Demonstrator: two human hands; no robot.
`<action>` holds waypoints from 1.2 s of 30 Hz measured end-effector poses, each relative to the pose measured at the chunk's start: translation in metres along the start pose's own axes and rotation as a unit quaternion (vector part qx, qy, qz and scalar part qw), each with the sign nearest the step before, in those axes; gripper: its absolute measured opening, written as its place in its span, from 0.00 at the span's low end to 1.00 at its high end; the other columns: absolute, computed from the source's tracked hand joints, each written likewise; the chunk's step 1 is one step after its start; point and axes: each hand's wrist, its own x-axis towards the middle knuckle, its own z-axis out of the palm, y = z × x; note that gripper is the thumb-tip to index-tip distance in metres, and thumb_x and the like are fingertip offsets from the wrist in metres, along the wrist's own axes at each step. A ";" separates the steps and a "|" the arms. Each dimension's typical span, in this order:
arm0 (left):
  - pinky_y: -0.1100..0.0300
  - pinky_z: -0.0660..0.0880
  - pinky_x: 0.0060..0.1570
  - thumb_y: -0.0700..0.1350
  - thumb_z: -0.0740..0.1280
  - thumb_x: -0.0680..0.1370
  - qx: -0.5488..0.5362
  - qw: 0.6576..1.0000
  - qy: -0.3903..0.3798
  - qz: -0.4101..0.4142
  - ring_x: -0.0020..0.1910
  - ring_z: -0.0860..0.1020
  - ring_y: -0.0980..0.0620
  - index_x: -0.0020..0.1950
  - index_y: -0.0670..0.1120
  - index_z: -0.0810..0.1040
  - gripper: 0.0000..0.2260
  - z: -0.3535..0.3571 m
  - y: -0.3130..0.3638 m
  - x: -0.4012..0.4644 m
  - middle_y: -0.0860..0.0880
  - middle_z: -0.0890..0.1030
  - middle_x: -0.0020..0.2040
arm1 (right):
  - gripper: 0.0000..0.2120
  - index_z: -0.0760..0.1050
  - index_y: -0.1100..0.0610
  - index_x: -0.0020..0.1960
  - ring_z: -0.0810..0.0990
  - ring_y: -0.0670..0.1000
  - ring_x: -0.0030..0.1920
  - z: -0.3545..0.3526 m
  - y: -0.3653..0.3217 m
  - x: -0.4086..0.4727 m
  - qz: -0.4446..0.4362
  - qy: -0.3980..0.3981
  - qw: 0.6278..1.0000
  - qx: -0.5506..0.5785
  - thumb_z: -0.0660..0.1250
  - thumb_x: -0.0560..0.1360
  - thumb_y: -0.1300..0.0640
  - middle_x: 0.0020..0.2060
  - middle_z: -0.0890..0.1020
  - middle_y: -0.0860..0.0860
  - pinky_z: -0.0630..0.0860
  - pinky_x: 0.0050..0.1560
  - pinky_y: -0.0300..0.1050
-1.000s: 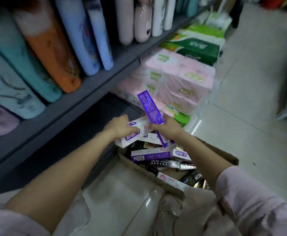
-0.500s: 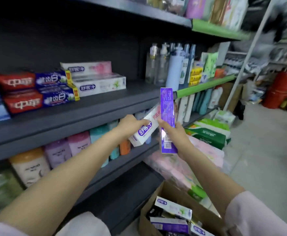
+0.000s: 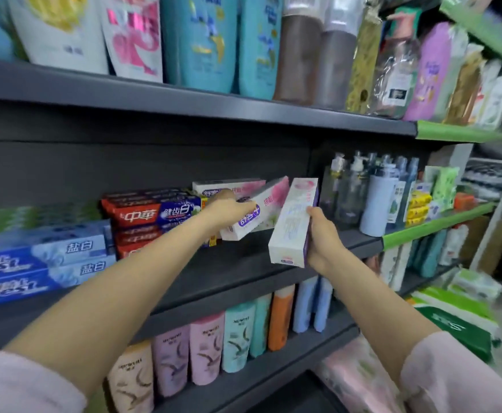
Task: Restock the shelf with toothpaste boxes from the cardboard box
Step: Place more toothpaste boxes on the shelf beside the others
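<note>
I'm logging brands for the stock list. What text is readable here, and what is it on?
"中華" and "健齿白": red and blue toothpaste box.
"盐白": two pale blue toothpaste boxes.
"Crest", partly cut off: blue toothpaste boxes.
White and pink box gripped by the left hand: purple logo blurred.
Box gripped by the right hand: print too small.
Bottle labels below: unreadable.

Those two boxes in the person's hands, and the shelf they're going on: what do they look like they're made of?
The left box and the right box look like thin printed cardboard with a slight sheen: sharp folded edges, flat faces, colour print. The shelf looks like dark grey painted metal, matte and smooth with a thin straight lip, though that is only a guess.
</note>
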 end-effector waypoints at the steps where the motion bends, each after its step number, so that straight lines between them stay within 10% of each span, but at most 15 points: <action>1: 0.61 0.66 0.31 0.52 0.63 0.77 0.030 1.000 0.001 0.006 0.31 0.73 0.50 0.35 0.45 0.69 0.14 -0.005 -0.003 0.012 0.48 0.74 0.33 | 0.19 0.70 0.61 0.66 0.79 0.58 0.52 0.006 0.000 0.009 0.006 -0.008 1.000 0.010 0.54 0.81 0.51 0.58 0.79 0.57 0.76 0.41 0.47; 10: 0.56 0.75 0.48 0.53 0.64 0.77 0.178 0.983 0.016 0.046 0.50 0.78 0.45 0.60 0.43 0.76 0.17 -0.023 -0.021 0.123 0.44 0.79 0.53 | 0.19 0.69 0.59 0.67 0.77 0.59 0.53 0.058 0.004 0.082 0.049 -0.065 0.993 0.080 0.55 0.81 0.50 0.61 0.77 0.60 0.74 0.52 0.56; 15: 0.46 0.63 0.64 0.55 0.58 0.80 0.353 0.930 0.098 0.018 0.68 0.65 0.42 0.68 0.50 0.71 0.19 -0.017 -0.041 0.142 0.43 0.71 0.68 | 0.17 0.70 0.58 0.64 0.78 0.58 0.49 0.058 0.008 0.104 0.062 -0.078 0.992 0.083 0.56 0.80 0.50 0.55 0.79 0.59 0.73 0.51 0.55; 29: 0.46 0.62 0.65 0.56 0.63 0.78 0.332 0.936 0.116 0.008 0.69 0.61 0.42 0.70 0.51 0.70 0.22 0.003 -0.055 0.146 0.43 0.65 0.70 | 0.19 0.70 0.59 0.66 0.80 0.60 0.49 0.053 0.009 0.110 0.047 -0.101 0.994 0.016 0.59 0.79 0.50 0.55 0.80 0.60 0.77 0.46 0.56; 36: 0.53 0.72 0.61 0.44 0.56 0.82 -0.127 0.986 0.077 0.080 0.63 0.74 0.45 0.71 0.42 0.67 0.17 -0.003 -0.034 0.113 0.42 0.74 0.65 | 0.19 0.72 0.59 0.60 0.82 0.59 0.44 0.058 0.003 0.108 -0.050 -0.066 0.986 -0.148 0.71 0.73 0.54 0.48 0.82 0.59 0.80 0.49 0.56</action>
